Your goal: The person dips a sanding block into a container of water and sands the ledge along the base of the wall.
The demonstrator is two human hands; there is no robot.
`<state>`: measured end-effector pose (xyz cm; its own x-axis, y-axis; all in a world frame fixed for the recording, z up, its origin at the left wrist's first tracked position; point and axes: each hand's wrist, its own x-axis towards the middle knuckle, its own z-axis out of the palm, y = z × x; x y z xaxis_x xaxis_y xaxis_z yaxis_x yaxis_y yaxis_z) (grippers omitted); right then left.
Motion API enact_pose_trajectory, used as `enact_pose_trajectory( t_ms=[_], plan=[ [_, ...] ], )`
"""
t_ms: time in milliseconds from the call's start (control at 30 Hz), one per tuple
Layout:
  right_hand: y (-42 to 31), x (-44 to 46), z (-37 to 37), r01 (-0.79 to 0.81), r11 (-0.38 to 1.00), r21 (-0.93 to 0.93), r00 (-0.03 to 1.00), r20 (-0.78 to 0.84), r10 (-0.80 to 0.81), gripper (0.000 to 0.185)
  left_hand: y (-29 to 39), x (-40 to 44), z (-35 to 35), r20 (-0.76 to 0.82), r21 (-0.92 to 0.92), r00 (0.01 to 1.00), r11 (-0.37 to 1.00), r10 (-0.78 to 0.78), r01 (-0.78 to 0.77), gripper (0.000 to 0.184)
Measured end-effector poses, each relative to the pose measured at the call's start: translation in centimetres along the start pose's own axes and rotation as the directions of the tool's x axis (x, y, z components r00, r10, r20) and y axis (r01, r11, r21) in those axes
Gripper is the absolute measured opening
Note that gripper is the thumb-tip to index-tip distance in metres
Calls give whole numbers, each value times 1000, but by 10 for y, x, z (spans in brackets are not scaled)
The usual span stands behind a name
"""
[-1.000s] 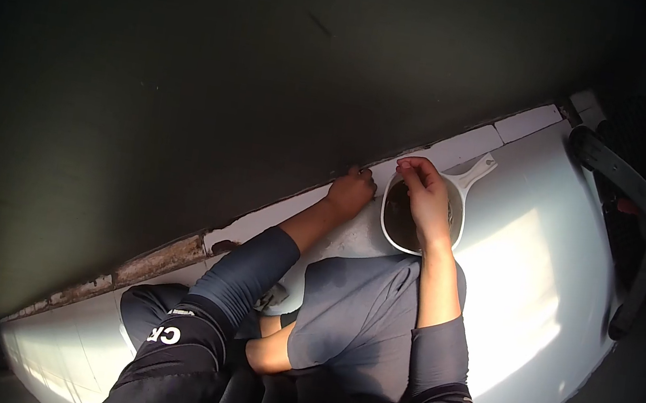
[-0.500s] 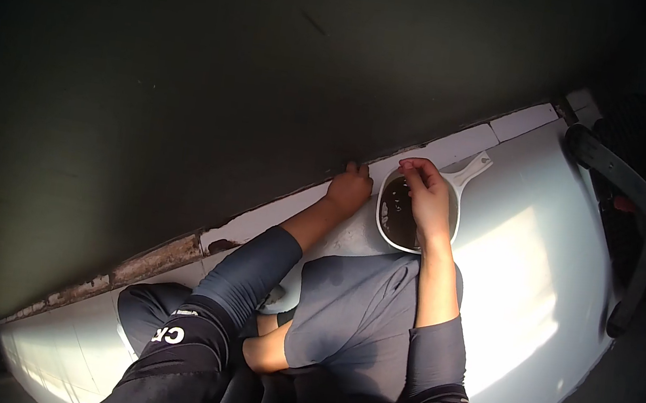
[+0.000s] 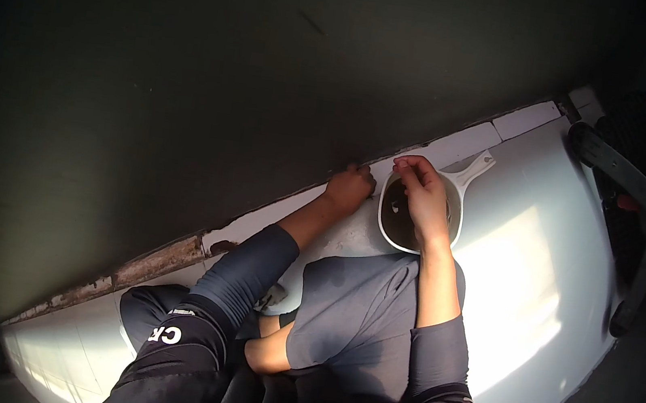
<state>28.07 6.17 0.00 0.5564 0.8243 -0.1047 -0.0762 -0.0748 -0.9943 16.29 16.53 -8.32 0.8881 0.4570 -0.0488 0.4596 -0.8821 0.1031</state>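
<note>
A white dipper with a handle sits on the pale ledge and holds dark liquid with small light specks. My right hand is over the dipper's mouth, with thumb and fingertips pinched together near its far rim. Whatever the pinch may hold is too small to make out. To the left of the dipper, my left hand is at the tiled edge beside the dark surface. Its fingers are curled, and shadow hides what may be in them.
A murky dark surface, apparently water, spreads beyond the row of white edge tiles. My bent legs rest on the pale ledge. Dark jointed metal bars stand at the right.
My right hand stays pinched over the dipper with barely any shift. The light specks on the liquid look different. My left hand's fingers have moved slightly at the edge.
</note>
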Motion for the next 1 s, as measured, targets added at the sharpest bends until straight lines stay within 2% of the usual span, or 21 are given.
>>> enact_pose_trajectory(
  t_ms=[67, 133, 267, 333, 367, 433, 467, 533, 633, 767, 833, 867, 933, 1000],
  plan=[
    [0, -1, 0, -4, 1000, -22, 1000, 18, 4, 16, 0, 3, 2, 10, -28, 999, 999, -40, 40, 19],
    [-3, -4, 0, -25, 1000, 13, 1000, -9, 25, 16, 4, 2, 4, 5, 19, 997, 997, -79, 79, 21],
    [-2, -3, 0, -10, 1000, 26, 1000, -4, 11, 16, 4, -21, 4, -25, 15, 999, 1000, -20, 21, 23],
    [-1, -3, -1, -13, 1000, -3, 1000, 6, 13, 16, -6, -35, 2, 3, -138, 998, 988, -62, 62, 28],
    [-1, -3, -1, -12, 1000, -4, 1000, 7, 12, 16, -9, -42, 3, 2, -139, 998, 988, -63, 63, 28],
    [0, -3, -2, -18, 1000, -22, 1000, 0, 18, 16, -12, -52, 0, -112, -304, 980, 945, -165, 124, 33],
    [0, -2, -2, -21, 1000, -19, 1000, -2, 21, 16, -12, -55, -2, -109, -303, 981, 945, -163, 124, 33],
    [0, -2, -1, -39, 999, 24, 999, 15, 38, 16, -12, -62, -7, -159, -615, 936, 773, -313, 154, 32],
    [-1, -2, 1, -42, 998, 37, 999, 27, 41, 15, -12, -64, -7, -150, -687, 935, 714, -321, 135, 36],
    [-3, -4, 0, -57, 998, 16, 998, 16, 57, 15, -16, -59, -6, -133, -672, 942, 727, -307, 141, 33],
    [0, -3, -1, -49, 998, 30, 998, 32, 48, 15, -17, -55, -4, -118, -509, 967, 850, -226, 136, 35],
    [1, -3, -1, -52, 998, 30, 998, 32, 51, 15, -16, -54, -2, -116, -510, 967, 849, -226, 138, 35],
    [1, -3, 0, -16, 1000, -15, 998, 67, 17, 18, -11, -47, 0, -82, -299, 987, 948, -139, 109, 36],
    [-3, -2, 1, -37, 998, 43, 998, 55, 35, 17, -6, -37, -1, -59, -273, 990, 956, -130, 110, 36]
  ],
)
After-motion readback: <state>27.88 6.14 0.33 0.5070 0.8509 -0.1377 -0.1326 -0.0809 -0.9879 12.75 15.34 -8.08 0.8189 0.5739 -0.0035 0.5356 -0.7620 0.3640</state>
